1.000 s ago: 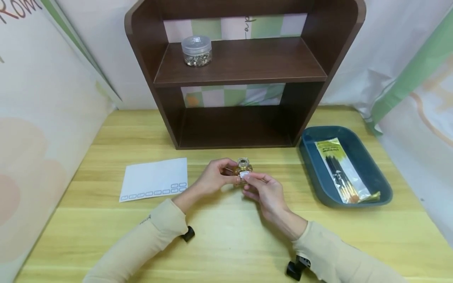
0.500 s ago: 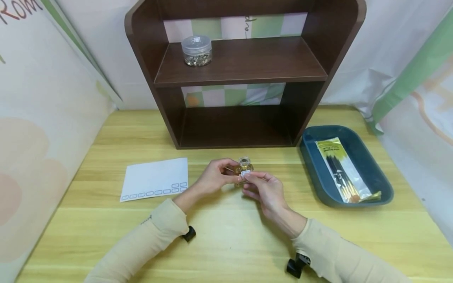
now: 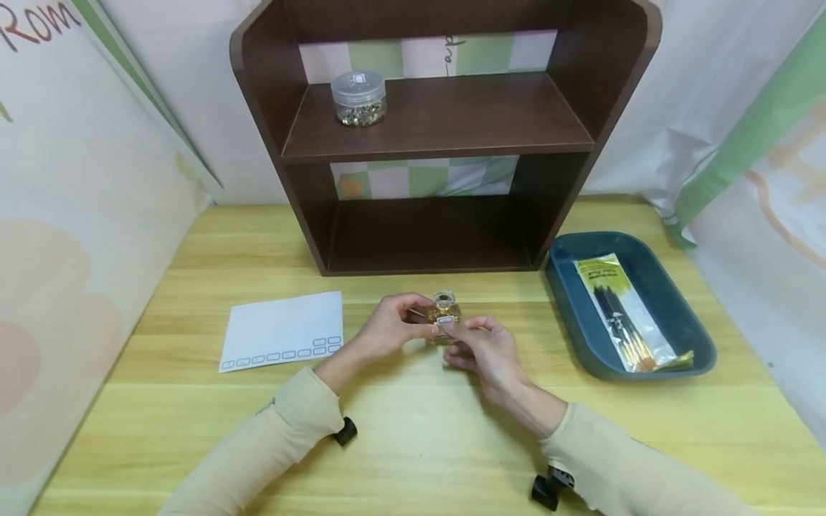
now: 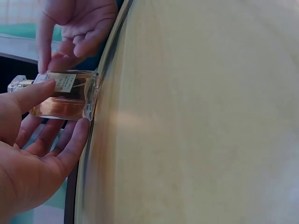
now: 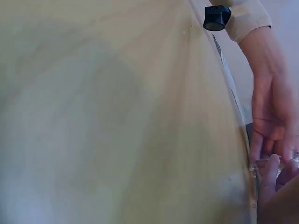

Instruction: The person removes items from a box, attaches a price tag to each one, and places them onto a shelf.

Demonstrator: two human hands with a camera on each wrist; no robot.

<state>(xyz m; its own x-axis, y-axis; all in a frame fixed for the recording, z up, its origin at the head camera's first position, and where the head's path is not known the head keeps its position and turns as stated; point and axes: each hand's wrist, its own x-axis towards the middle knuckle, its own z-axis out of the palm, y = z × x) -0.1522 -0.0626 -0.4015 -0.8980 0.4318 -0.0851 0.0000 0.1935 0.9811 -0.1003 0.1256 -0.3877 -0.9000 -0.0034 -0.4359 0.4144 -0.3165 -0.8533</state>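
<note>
A glass perfume bottle (image 3: 447,309) with amber liquid and a clear stopper stands upright on the table in front of the shelf. My left hand (image 3: 393,324) holds it by its left side, the thumb in front and the fingers behind, as the left wrist view shows. My right hand (image 3: 487,351) presses its extended thumb on the small white label (image 4: 41,78) on the front of the bottle. Its other fingers are bent beside the bottle, apart from it in the left wrist view. In the right wrist view the bottle is mostly hidden by the hands.
A white sheet (image 3: 277,326) with small blue-framed labels lies at the left. The dark brown shelf (image 3: 439,136) stands behind and bears a clear jar (image 3: 359,100) of small metallic pieces. At the right, a blue-green tray (image 3: 677,308) holds a packet of brushes (image 3: 616,315).
My right thumb has shifted across the label and now covers more of it, while the index finger has lifted a little. The left hand keeps its hold on the perfume bottle.
</note>
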